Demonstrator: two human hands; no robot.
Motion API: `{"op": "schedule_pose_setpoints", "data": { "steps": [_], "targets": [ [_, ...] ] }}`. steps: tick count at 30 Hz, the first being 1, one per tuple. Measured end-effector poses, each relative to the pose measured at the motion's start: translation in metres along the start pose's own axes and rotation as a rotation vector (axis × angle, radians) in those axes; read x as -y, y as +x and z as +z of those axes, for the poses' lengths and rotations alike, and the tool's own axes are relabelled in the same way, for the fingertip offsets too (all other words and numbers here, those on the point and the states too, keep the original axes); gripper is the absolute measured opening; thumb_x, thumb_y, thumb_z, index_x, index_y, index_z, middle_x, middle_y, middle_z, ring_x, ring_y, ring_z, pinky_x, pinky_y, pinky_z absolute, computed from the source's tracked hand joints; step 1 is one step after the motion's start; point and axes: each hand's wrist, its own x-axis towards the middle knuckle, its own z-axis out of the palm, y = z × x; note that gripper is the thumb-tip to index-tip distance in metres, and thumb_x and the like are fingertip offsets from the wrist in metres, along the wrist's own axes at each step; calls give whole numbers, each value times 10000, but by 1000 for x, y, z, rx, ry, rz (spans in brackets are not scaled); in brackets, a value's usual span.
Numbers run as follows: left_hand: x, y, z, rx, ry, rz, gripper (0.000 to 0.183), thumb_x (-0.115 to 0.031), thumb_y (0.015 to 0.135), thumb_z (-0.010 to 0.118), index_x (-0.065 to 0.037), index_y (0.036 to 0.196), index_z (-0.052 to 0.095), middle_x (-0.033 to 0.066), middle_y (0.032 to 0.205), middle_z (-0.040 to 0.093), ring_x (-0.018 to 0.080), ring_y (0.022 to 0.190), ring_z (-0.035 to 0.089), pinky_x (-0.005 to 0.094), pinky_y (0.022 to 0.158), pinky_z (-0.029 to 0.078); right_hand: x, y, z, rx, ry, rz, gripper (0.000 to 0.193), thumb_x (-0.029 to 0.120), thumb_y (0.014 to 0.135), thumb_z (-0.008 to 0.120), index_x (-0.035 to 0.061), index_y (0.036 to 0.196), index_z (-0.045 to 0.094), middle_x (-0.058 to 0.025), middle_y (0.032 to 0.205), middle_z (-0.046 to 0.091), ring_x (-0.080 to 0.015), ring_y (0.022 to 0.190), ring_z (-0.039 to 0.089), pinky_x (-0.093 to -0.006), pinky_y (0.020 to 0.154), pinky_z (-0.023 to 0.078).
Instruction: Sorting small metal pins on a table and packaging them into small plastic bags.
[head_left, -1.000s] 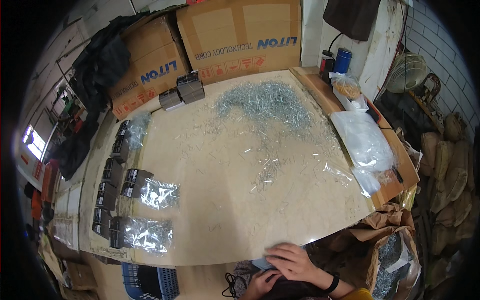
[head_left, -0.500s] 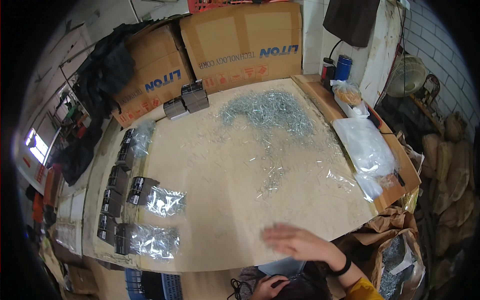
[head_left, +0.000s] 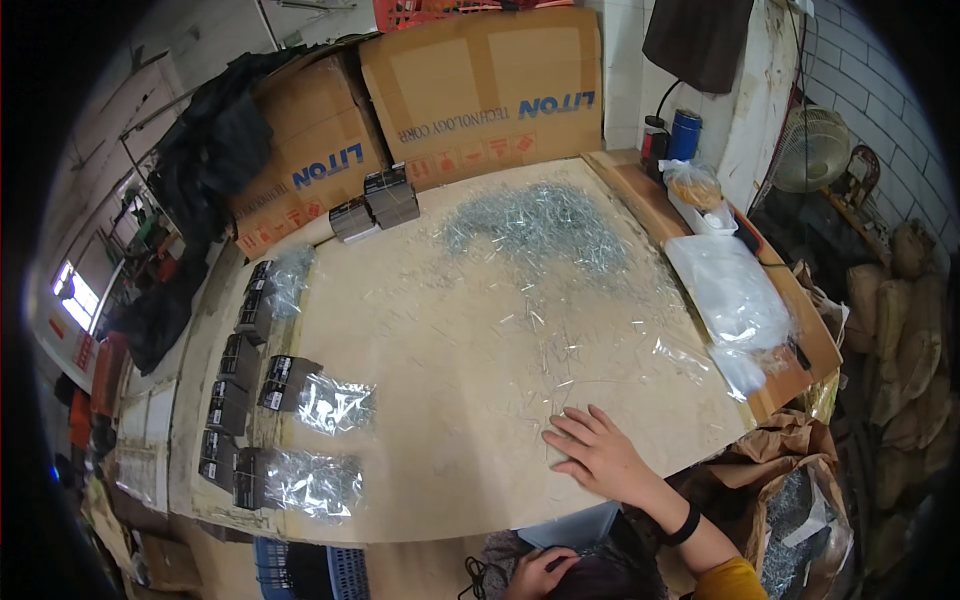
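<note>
My right hand point(head_left: 597, 455) lies palm down over the near part of the table point(head_left: 430, 420), fingers spread, with nothing visible in it. Just beyond its fingertips are loose, thin, shiny metal pins point(head_left: 562, 372). A large heap of the same pins point(head_left: 535, 225) covers the far part of the table. Low in the picture, my left hand point(head_left: 540, 575) is below the table edge with its fingers curled; what they hold, if anything, is hidden. Close to it, a blue-grey plastic bin point(head_left: 570, 528) sits under the front edge.
Small dark card packs point(head_left: 222, 408) line the left side, with clear bags of pins point(head_left: 315, 485) beside them. Clear plastic bags point(head_left: 730, 290) lie on the right wooden ledge point(head_left: 815, 350). Cardboard boxes point(head_left: 490, 90) stand behind. A paper sack of pins point(head_left: 790, 520) is at lower right.
My right hand has moved forward from the table's front edge onto its surface, and its fingers have spread. The left hand has hardly moved.
</note>
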Motion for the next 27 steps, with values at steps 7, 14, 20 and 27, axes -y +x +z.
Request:
{"op": "schedule_pose_setpoints", "data": {
  "steps": [7,14,20,27],
  "targets": [
    [0,5,-1,0,21,93,101,-104,858,727,-33,926,702,115,911,716,255,824,692,330,752,539,17,-32,-18,91,73,-27,494,245,907,630,-3,1320,524,-126,1407,508,-334,1347,419,-478,1124,338],
    [7,3,-1,-31,81,131,125,-103,839,752,-30,928,703,101,917,728,261,808,710,327,754,553,25,-49,-34,175,445,19,536,-87,777,544,23,1302,563,-137,1375,539,-337,1358,428,-455,1144,327],
    [3,1,0,-28,50,81,119,-107,846,748,-45,938,706,102,926,727,257,831,706,322,746,551,12,-48,-17,-76,463,191,608,-166,699,506,61,1253,616,-135,1359,551,-344,1330,450,-451,1148,324],
    [2,1,-2,-24,90,134,126,-102,839,752,-46,942,706,101,921,730,268,814,704,330,741,551,29,-42,-19,-20,216,-2,544,-103,741,565,175,1194,681,-107,1409,518,-301,1338,456,-538,1149,271]
  ]
}}
